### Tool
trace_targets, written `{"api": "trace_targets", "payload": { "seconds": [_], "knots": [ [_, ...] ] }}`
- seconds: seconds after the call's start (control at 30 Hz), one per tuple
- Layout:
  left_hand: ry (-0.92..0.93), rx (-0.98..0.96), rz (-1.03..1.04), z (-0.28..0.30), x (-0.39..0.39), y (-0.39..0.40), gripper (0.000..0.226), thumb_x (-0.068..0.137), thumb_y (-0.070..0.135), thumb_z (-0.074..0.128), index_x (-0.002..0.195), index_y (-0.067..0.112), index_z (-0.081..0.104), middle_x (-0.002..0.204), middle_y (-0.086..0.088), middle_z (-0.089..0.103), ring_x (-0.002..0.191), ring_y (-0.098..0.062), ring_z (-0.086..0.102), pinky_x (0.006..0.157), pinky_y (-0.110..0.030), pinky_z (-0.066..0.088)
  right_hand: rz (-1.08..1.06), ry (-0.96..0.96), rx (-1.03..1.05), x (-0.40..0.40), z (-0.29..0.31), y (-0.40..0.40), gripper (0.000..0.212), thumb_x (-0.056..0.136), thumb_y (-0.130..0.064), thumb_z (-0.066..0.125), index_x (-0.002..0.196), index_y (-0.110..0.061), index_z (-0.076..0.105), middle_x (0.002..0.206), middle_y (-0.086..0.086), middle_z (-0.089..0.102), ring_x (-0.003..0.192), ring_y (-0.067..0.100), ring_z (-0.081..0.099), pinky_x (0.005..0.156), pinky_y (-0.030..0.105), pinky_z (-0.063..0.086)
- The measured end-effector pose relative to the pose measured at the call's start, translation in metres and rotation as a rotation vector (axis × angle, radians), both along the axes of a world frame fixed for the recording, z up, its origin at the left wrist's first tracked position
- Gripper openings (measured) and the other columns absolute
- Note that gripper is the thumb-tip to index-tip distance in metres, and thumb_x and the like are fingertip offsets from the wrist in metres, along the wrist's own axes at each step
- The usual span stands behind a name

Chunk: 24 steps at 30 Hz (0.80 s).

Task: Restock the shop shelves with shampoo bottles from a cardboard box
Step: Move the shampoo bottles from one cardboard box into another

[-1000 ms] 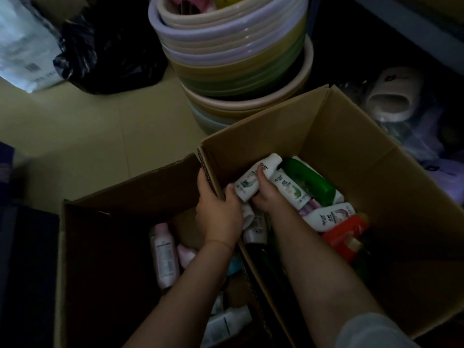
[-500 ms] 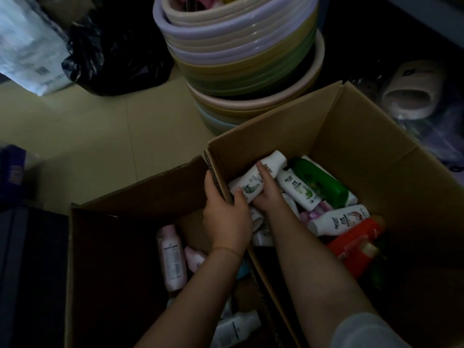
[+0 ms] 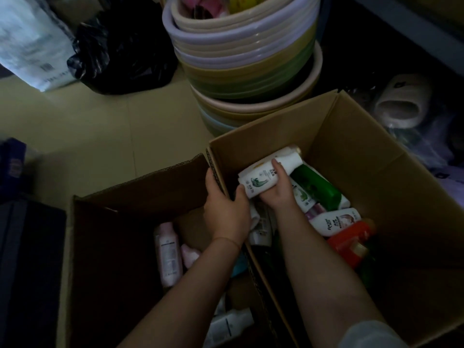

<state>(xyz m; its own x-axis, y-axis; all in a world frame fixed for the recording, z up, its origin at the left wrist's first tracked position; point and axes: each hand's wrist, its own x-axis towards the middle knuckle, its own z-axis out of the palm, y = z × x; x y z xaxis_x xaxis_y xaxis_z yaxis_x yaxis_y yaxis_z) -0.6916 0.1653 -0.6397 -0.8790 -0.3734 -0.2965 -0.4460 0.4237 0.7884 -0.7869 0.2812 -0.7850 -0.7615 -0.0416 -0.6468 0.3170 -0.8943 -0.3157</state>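
Note:
Two open cardboard boxes stand side by side on the floor. The right box holds several shampoo bottles: green, white with a face label, red. My right hand grips a white bottle with a green leaf label, tilted above the others. My left hand grips the shared cardboard wall between the boxes. The left box holds a pink bottle and a white one.
A tall stack of plastic basins stands just behind the boxes. A black bag and a white sack lie at the back left. A pale slipper sits on dark shelving at the right. Beige floor lies to the left.
My right hand has lifted the white leaf-label bottle a little higher out of the pile. My left hand stays on the box wall.

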Motion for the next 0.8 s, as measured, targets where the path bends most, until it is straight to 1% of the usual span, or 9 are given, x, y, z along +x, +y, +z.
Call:
{"api": "trace_targets", "payload": {
  "seconds": [0.1,0.23,0.37,0.47,0.53,0.6,0.63,0.7,0.8],
  "knots": [
    [0.000,-0.019,0.001,0.001,-0.002,0.002,0.073,0.096,0.032,0.061,0.157,0.028,0.021,0.140,-0.003,0.057,0.127,-0.026,0.055,0.098,-0.031,0.042,0.021,-0.023,0.042,0.002,0.010,0.005,0.049,0.088,-0.041,0.067,0.127,-0.013,0.057,0.106,0.015,0.066,0.100,0.032,0.062,0.093,0.049,0.049],
    [-0.001,-0.040,0.017,0.003,-0.003,0.009,0.073,0.097,0.033,0.059,0.157,0.028,0.019,0.139,-0.006,0.058,0.124,-0.028,0.057,0.094,-0.032,0.044,0.103,0.012,0.099,0.019,0.036,0.022,0.050,0.082,-0.043,0.070,0.117,-0.009,0.059,0.101,0.015,0.066,0.092,0.030,0.064,0.103,0.049,0.044],
    [-0.033,-0.029,0.009,0.005,-0.004,0.011,0.072,0.099,0.037,0.055,0.158,0.028,0.015,0.143,-0.009,0.054,0.126,-0.032,0.054,0.096,-0.038,0.045,0.170,0.067,0.188,0.041,0.086,0.041,0.067,0.080,-0.045,0.067,0.131,-0.002,0.056,0.112,0.017,0.066,0.101,0.031,0.066,0.101,0.049,0.047],
    [-0.041,0.012,-0.042,0.004,0.000,-0.002,0.070,0.099,0.044,0.050,0.158,0.029,0.015,0.147,-0.009,0.050,0.128,-0.033,0.052,0.101,-0.041,0.043,0.231,0.134,0.226,0.057,0.136,0.041,0.082,0.073,-0.056,0.064,0.134,-0.003,0.054,0.124,0.019,0.064,0.104,0.032,0.067,0.091,0.046,0.054],
    [-0.079,0.121,-0.119,0.004,0.005,-0.018,0.063,0.100,0.051,0.045,0.155,0.027,0.027,0.148,-0.007,0.049,0.132,-0.031,0.049,0.108,-0.042,0.041,0.291,0.196,0.270,0.068,0.167,0.031,0.079,0.074,-0.059,0.060,0.127,-0.001,0.058,0.115,0.019,0.068,0.097,0.031,0.070,0.087,0.046,0.058],
    [-0.029,0.186,-0.164,0.007,0.016,-0.047,0.045,0.103,0.046,0.042,0.135,0.018,0.057,0.134,-0.008,0.061,0.124,-0.029,0.055,0.102,-0.035,0.042,0.403,0.276,0.320,0.077,0.192,0.011,0.075,0.074,-0.057,0.060,0.122,0.000,0.060,0.103,0.017,0.071,0.092,0.030,0.071,0.088,0.046,0.056],
    [0.064,0.142,-0.158,0.010,0.024,-0.066,0.039,0.103,0.040,0.044,0.118,0.013,0.067,0.122,-0.010,0.066,0.115,-0.029,0.059,0.095,-0.030,0.043,0.466,0.321,0.336,0.081,0.202,-0.003,0.073,0.073,-0.055,0.063,0.122,-0.001,0.059,0.101,0.017,0.072,0.092,0.031,0.071,0.089,0.046,0.055],
    [0.249,-0.142,-0.114,0.013,0.039,-0.112,0.035,0.094,0.033,0.048,0.103,0.010,0.073,0.109,-0.011,0.069,0.107,-0.029,0.061,0.091,-0.030,0.042,0.586,0.393,0.391,0.089,0.217,-0.038,0.061,0.073,-0.048,0.066,0.118,-0.006,0.060,0.098,0.015,0.073,0.089,0.030,0.071,0.086,0.046,0.055],
    [0.228,-0.591,0.098,0.007,0.058,-0.183,0.042,0.079,0.033,0.048,0.107,0.013,0.072,0.126,-0.015,0.061,0.122,-0.033,0.052,0.106,-0.045,0.031,0.779,0.391,0.474,0.099,0.218,-0.109,0.040,0.078,-0.038,0.067,0.104,-0.008,0.063,0.086,0.011,0.071,0.075,0.025,0.069,0.077,0.039,0.057]
  ]
}}
